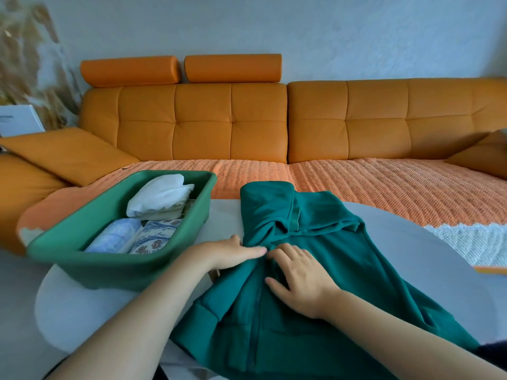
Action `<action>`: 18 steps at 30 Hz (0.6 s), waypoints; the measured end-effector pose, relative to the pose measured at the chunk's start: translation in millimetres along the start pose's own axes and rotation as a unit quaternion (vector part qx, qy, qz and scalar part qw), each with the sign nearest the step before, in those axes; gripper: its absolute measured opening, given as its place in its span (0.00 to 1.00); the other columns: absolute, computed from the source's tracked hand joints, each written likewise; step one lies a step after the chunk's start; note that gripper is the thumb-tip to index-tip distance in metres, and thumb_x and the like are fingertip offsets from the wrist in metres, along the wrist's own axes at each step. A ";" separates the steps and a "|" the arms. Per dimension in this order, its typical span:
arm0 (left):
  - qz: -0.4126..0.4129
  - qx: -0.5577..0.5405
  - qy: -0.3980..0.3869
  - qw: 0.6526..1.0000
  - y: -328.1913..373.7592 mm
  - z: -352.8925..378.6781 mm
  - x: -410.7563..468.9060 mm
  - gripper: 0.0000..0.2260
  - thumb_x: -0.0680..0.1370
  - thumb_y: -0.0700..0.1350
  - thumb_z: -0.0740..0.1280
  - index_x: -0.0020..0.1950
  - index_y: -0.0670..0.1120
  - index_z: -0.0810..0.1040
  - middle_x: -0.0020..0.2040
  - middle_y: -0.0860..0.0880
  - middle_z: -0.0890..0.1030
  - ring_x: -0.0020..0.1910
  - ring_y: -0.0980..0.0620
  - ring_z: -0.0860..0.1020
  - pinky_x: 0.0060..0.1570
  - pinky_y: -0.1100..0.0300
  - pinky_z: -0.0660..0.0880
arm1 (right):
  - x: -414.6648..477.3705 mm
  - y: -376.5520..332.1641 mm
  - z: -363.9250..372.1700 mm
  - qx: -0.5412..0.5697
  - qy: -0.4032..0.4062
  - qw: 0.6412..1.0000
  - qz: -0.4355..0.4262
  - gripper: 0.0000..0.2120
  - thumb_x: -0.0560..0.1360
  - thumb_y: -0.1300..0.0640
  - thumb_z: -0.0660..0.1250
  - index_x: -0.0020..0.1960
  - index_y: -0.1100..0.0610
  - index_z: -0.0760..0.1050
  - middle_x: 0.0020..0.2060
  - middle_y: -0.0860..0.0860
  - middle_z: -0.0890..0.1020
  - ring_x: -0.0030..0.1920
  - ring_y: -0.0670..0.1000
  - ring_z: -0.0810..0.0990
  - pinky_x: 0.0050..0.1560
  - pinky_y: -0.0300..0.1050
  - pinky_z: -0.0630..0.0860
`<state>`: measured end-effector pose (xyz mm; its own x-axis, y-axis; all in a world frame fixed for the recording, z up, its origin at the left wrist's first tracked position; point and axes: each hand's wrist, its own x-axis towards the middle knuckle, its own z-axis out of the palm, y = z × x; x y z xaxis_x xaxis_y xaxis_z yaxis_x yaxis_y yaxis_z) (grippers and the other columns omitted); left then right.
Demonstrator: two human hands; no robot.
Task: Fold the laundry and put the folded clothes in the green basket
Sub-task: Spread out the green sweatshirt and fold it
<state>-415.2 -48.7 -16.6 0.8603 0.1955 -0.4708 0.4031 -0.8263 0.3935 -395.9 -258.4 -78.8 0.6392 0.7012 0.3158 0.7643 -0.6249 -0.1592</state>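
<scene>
A teal green hooded sweatshirt (315, 223) lies on the white table (79, 303), partly folded, its hood bunched at the far end and a ribbed cuff near the front left. My left hand (233, 252) rests flat on the garment's left edge with fingers straight. My right hand (299, 281) presses flat on the middle of the sweatshirt, fingers spread. The two hands nearly touch at their fingertips. The green basket (90, 259) stands at the left on the table and holds a white folded cloth (162, 196), a pale blue piece and a patterned piece.
An orange sofa (230, 122) with a ribbed orange cover runs along the far side. Orange cushions (65, 152) lie at the left and right. A white knitted cloth (474, 239) and an orange object's edge sit at the right by the table.
</scene>
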 end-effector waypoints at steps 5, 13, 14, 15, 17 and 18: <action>0.001 0.060 -0.034 0.998 -6.4 4.3 -19.8 0.26 0.76 0.54 0.69 0.69 0.43 0.69 0.64 0.44 0.76 0.57 0.44 0.79 0.55 0.50 0.79 | -13.4 -9.9 12.4 -0.022 -0.109 0.993 -0.022 0.29 0.79 0.36 0.50 0.78 0.44 0.60 0.76 0.48 0.65 0.75 0.52 0.63 0.73 0.51 0.61; 0.053 -0.091 0.066 0.992 5.6 -13.1 -59.5 0.14 0.76 0.51 0.68 0.56 0.43 0.74 0.49 0.46 0.80 0.46 0.47 0.80 0.43 0.56 0.74 | -4.8 -15.8 -4.3 0.073 -0.261 0.963 -0.003 0.25 0.80 0.39 0.57 0.77 0.35 0.60 0.80 0.47 0.55 0.79 0.50 0.53 0.78 0.54 0.52; 0.071 -0.121 0.063 0.988 9.7 -14.0 -66.2 0.12 0.77 0.49 0.68 0.54 0.42 0.75 0.47 0.46 0.80 0.43 0.48 0.79 0.42 0.57 0.74 | -0.4 -14.1 -11.7 0.150 -0.253 0.955 0.027 0.20 0.80 0.45 0.61 0.72 0.37 0.70 0.78 0.46 0.63 0.77 0.49 0.61 0.78 0.50 0.56; 0.091 -0.149 0.057 0.983 14.5 -14.4 -72.5 0.10 0.78 0.47 0.68 0.53 0.41 0.76 0.46 0.46 0.80 0.42 0.48 0.79 0.42 0.57 0.75 | 3.9 -12.2 -19.5 0.238 -0.218 0.944 0.073 0.15 0.80 0.52 0.63 0.64 0.40 0.79 0.71 0.46 0.74 0.71 0.49 0.71 0.74 0.47 0.63; 0.135 -0.204 0.041 0.969 25.0 -11.8 -78.9 0.10 0.78 0.44 0.69 0.56 0.40 0.77 0.50 0.44 0.83 0.47 0.46 0.82 0.49 0.53 0.79 | 9.7 -7.3 -36.0 0.385 -0.123 0.895 0.186 0.14 0.80 0.59 0.60 0.51 0.47 0.84 0.49 0.46 0.86 0.52 0.50 0.81 0.56 0.48 0.77; 0.161 -0.228 0.030 0.960 30.1 -8.1 -79.6 0.12 0.78 0.45 0.69 0.59 0.42 0.77 0.53 0.44 0.83 0.50 0.46 0.83 0.53 0.52 0.79 | 10.5 -3.5 -42.4 0.446 -0.105 0.856 0.239 0.13 0.81 0.56 0.59 0.51 0.51 0.83 0.42 0.47 0.86 0.43 0.51 0.81 0.45 0.47 0.77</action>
<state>-469.0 -84.9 39.1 0.9740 0.0096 -0.2261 0.1961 -0.5345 0.8221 -395.4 -263.4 -35.3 0.8270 0.5430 -0.1454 0.1117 -0.4123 -0.9042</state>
